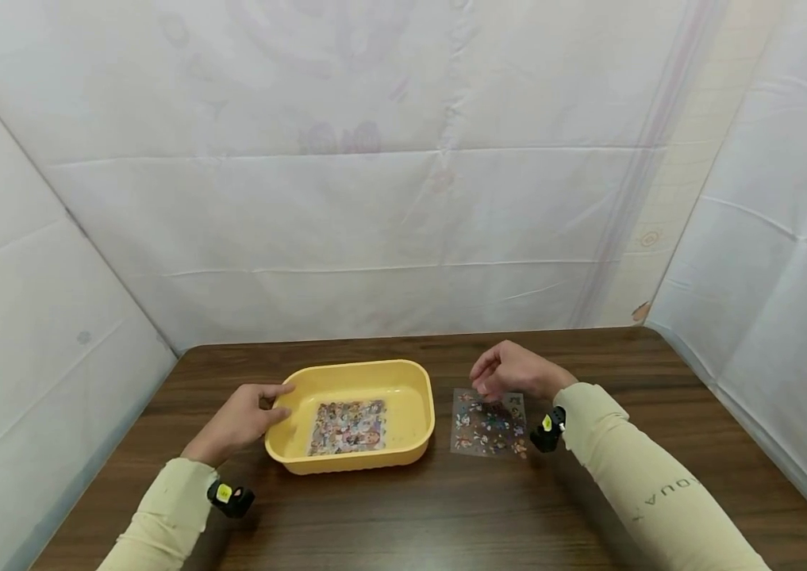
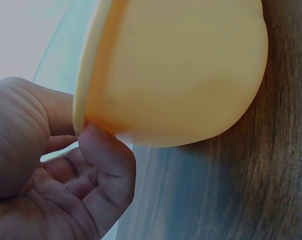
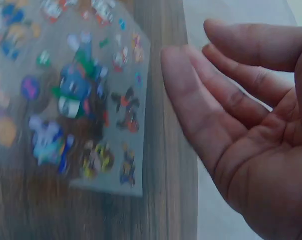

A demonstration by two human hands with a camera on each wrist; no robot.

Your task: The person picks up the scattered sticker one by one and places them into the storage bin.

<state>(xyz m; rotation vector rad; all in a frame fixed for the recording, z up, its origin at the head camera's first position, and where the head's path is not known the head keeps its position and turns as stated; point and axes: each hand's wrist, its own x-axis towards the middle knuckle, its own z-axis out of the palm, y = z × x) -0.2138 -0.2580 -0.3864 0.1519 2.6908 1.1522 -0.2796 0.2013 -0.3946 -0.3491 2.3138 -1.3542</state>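
Note:
A shallow yellow plastic tray stands on the table, and my left hand pinches its left rim between thumb and fingers. The left wrist view shows the thumb and a fingertip on either side of the tray wall. Inside the tray lies a sticker sheet crowded with small cartoon figures. To the right, a clear sticker sheet lies on the table. My right hand hovers over its far edge, fingers loosely bent. In the right wrist view, a gap separates the fingers from the transparent sheet.
The brown wood-grain table ends at a white cloth wall behind, with more white cloth at both sides. Each wrist carries a small black camera, one on the left and one on the right.

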